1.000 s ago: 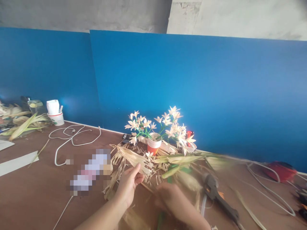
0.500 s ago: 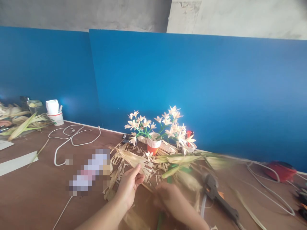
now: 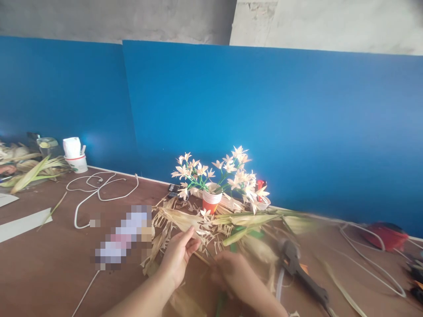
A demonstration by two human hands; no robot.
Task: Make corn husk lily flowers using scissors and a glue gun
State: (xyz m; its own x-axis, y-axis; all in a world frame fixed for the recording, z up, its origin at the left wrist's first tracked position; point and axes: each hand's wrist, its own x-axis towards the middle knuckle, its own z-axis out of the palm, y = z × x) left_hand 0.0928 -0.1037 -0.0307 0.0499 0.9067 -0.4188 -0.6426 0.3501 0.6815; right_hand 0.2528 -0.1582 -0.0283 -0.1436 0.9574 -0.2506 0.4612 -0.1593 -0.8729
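Note:
My left hand (image 3: pixel 178 255) is closed in a pinch on a thin straw-coloured strip (image 3: pixel 202 259) that runs across to my right hand (image 3: pixel 233 272). That hand is curled into a loose fist at the strip's other end, low in the view. Both hands hover over a heap of dried corn husks (image 3: pixel 180 220) on the brown table (image 3: pixel 53 264). Just behind the husks stands an orange paper cup (image 3: pixel 211 201) holding handmade cream flowers (image 3: pixel 216 171) on green stems.
A dark glue gun (image 3: pixel 299 268) lies to the right of my hands. White cables (image 3: pixel 99 189) loop at the left, more cable (image 3: pixel 373 264) and a red object (image 3: pixel 386 235) at the right. A white cup (image 3: pixel 76 162) and green husks (image 3: pixel 33 174) sit far left. A blue wall backs the table.

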